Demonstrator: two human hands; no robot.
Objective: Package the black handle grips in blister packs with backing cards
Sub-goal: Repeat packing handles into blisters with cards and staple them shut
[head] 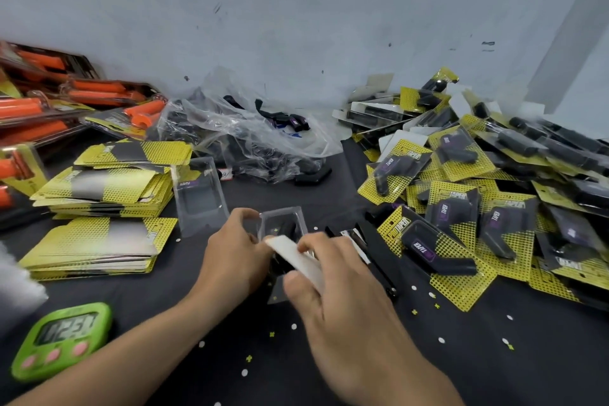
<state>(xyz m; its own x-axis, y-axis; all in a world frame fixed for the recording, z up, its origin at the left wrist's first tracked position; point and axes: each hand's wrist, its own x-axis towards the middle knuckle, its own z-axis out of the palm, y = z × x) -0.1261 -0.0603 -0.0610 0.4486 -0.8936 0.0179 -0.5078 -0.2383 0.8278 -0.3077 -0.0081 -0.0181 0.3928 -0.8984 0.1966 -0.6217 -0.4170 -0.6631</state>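
**Step in hand:** joining card to blister. The left hand (234, 254) grips the blister (280, 219) by its left edge, fingers curled round it. A grip (287, 229) lies dark inside the cavity. The right hand (333, 287) pinches a card (298, 260), white back up and tilted against the blister's near end. The hands cover the join, so it cannot be told whether the card has entered the blister's edges.

**Judgement:** the card should go in square, with both edges caught together. The left hand should hold the blister flat without squeezing the cavity, or the grip may shift and the thin plastic may buckle. A skewed start would likely crease a card corner. The printed side should face the grip.

**Surface:** a table (461, 372) under black cloth, scattered with small paper dots (294, 326).
- On the left stand card stacks (99, 181), with an empty blister (201, 194) just beside them.
- A clear bag (257, 138) of loose grips lies at back centre.
- A pile (478, 194) of finished packs fills the right.
- Orange packs (49, 109) lie far left.
- A green timer (62, 339) sits at near left.

**Room:** a pale, scuffed wall (296, 10) rises directly behind the table.
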